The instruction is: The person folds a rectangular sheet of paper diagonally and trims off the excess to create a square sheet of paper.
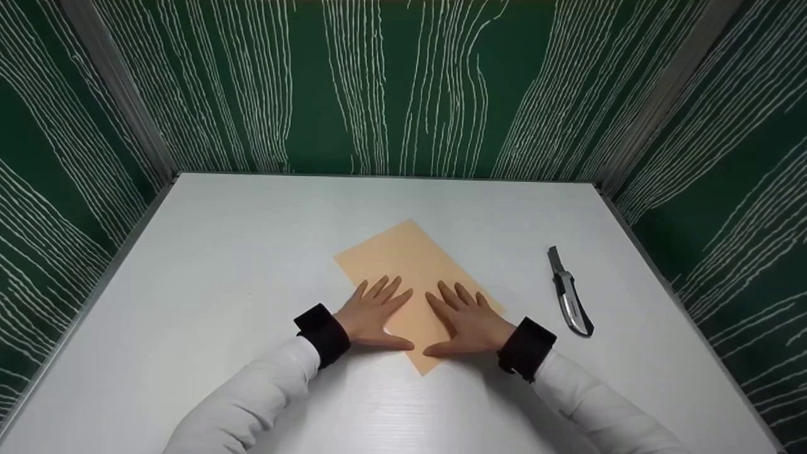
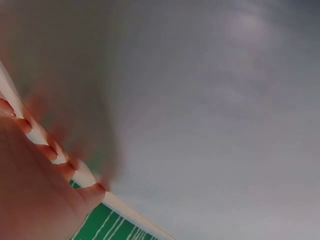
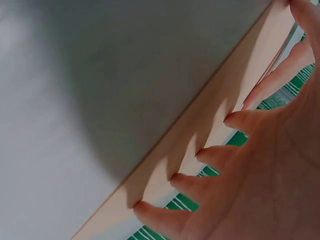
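Note:
A sheet of orange paper (image 1: 403, 252) lies on the white table, turned so that one corner points toward the person. My left hand (image 1: 373, 314) rests on its left side with the fingers spread. On the right side my right hand (image 1: 470, 323) lies with its fingers spread too, and the two thumbs point at each other near the front corner. In the left wrist view the left hand's fingertips (image 2: 95, 192) touch the paper along its edge. The right wrist view has the right hand's fingertips (image 3: 175, 179) on the paper (image 3: 200, 115).
A utility knife (image 1: 570, 296) with a silver and black handle lies to the right of the paper, blade pointing away. The white table (image 1: 220, 252) reaches back to green walls (image 1: 410, 82) with pale wavy lines. Metal posts (image 1: 120, 82) stand at the back corners.

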The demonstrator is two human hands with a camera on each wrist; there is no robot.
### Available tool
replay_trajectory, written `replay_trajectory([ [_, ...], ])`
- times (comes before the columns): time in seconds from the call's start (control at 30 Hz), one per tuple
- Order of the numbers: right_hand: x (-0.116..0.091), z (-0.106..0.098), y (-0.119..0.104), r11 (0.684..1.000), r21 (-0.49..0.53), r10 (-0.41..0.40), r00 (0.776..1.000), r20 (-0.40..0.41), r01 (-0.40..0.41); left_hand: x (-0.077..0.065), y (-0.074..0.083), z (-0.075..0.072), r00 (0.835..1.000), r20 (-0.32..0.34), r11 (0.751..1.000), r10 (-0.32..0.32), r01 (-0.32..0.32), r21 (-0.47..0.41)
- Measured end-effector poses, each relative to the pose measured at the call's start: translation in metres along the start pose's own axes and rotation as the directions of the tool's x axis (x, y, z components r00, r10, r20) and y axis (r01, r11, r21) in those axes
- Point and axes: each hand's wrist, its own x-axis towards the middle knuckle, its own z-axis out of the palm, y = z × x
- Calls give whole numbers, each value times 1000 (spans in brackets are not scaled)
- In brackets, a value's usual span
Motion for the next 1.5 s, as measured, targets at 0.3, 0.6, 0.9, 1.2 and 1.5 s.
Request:
replay_trajectory([
  [0.3,-2,2,-5,999,-27,35,999,-5,-35,-1,2,1,1000,-6,1000,-22,22,14],
  [0.6,0,2,-3,998,-45,41,999,-8,-42,-2,7,5,998,-17,998,-67,67,-23],
  [0.9,4,3,-1,999,-40,36,999,8,-36,-1,10,8,995,-23,996,-93,93,5],
  [1.2,6,1,1,999,-23,33,998,44,-32,-4,15,2,996,-42,996,-84,85,7],
  [1.5,6,1,0,997,-71,39,998,39,-36,-5,17,-1,995,-35,996,-91,92,15],
])
